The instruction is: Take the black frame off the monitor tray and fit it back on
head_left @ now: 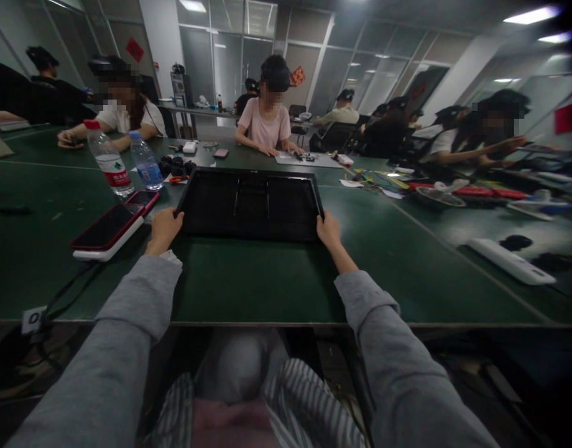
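Observation:
A wide black rectangular tray (pixel 209 202) with a raised rim is on or just over the green table in front of me; the exact contact is hard to make out. Two thin upright lines and a dark bracket-like part show at its middle. My left hand (pixel 163 230) grips its left edge, thumb on the rim and fingers mostly hidden. On the opposite side, my right hand (pixel 330 231) is closed around the right edge near the front corner. Both forearms reach forward in grey sleeves.
On the green table (pixel 258 286), a red-cased phone (pixel 106 227) lies left, near a red-capped bottle (pixel 109 162) and a blue-capped bottle (pixel 146 163). A white power strip (pixel 510 261) and a small fan (pixel 441 194) are on the right. Across sits a person in pink (pixel 263 124).

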Demonstrator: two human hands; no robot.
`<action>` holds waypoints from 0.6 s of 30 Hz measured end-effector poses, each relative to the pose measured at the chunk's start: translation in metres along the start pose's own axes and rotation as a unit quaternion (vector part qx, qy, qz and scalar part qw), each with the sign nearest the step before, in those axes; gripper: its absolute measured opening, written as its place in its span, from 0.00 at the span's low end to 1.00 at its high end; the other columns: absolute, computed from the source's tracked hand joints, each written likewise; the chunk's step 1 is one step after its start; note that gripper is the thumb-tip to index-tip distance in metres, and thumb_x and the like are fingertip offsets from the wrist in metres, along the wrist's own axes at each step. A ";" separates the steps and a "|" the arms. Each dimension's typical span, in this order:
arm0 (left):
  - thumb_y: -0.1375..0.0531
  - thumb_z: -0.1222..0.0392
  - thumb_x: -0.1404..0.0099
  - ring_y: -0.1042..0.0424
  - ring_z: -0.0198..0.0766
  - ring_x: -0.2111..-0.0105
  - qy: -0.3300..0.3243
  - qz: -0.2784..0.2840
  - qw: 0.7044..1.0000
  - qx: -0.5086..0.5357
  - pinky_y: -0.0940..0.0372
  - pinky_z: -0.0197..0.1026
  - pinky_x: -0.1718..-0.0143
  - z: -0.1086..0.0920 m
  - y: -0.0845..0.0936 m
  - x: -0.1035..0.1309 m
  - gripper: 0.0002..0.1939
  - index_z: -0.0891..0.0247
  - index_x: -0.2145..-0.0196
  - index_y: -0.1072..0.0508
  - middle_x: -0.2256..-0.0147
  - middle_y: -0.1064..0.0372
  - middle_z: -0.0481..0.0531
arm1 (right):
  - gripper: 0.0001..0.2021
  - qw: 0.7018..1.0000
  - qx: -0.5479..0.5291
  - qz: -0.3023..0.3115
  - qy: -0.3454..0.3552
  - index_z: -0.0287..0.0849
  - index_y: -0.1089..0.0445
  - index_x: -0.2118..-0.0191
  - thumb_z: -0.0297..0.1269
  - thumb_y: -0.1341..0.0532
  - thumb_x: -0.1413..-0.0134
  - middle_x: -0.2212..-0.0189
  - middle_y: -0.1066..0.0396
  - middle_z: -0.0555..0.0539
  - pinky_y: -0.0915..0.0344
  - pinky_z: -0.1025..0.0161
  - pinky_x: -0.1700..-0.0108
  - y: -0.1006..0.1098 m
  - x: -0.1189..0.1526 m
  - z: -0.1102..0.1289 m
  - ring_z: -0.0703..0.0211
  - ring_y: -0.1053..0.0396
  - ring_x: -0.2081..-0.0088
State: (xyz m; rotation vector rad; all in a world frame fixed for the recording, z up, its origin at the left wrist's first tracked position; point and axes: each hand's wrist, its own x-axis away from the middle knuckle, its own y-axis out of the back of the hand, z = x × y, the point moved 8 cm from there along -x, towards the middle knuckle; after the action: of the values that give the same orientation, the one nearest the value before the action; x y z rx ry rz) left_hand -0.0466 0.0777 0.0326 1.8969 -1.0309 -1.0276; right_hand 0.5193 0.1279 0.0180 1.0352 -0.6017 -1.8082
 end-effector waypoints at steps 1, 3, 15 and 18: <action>0.44 0.51 0.29 0.24 0.60 0.50 0.001 -0.002 1.000 0.002 0.33 0.55 0.46 0.001 0.000 0.000 0.22 0.67 0.47 0.20 0.52 0.21 0.68 | 0.27 1.000 -0.005 0.000 -0.007 0.34 0.32 0.33 0.38 0.49 0.31 0.48 0.22 0.31 0.32 0.40 0.39 -0.001 -0.001 -0.001 0.38 0.25 0.46; 0.44 0.50 0.29 0.24 0.61 0.50 0.000 -0.004 1.000 0.009 0.33 0.55 0.46 0.002 0.000 -0.002 0.22 0.67 0.48 0.20 0.52 0.21 0.68 | 0.27 0.999 -0.025 0.004 -0.027 0.35 0.31 0.34 0.37 0.48 0.34 0.44 0.24 0.32 0.33 0.41 0.37 -0.002 -0.002 -0.005 0.38 0.26 0.42; 0.48 0.44 0.26 0.24 0.53 0.49 0.045 0.011 0.995 0.087 0.33 0.47 0.48 0.013 -0.005 -0.008 0.27 0.69 0.49 0.20 0.51 0.20 0.66 | 0.33 0.985 -0.170 0.020 -0.026 0.36 0.33 0.32 0.40 0.37 0.42 0.35 0.31 0.33 0.40 0.40 0.29 -0.003 -0.011 -0.010 0.40 0.33 0.33; 0.43 0.45 0.28 0.23 0.52 0.50 0.040 0.027 0.995 0.089 0.33 0.46 0.48 0.016 -0.007 -0.010 0.26 0.68 0.47 0.20 0.51 0.20 0.65 | 0.32 0.969 -0.234 0.065 -0.044 0.41 0.31 0.34 0.44 0.34 0.43 0.43 0.24 0.37 0.32 0.39 0.35 0.004 -0.010 -0.020 0.41 0.26 0.41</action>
State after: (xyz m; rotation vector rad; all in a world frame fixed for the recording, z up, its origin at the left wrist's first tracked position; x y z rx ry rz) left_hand -0.0623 0.0863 0.0234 2.0244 -1.1536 -0.8460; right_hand 0.5400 0.1364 0.0144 0.5842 -0.2639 -1.7700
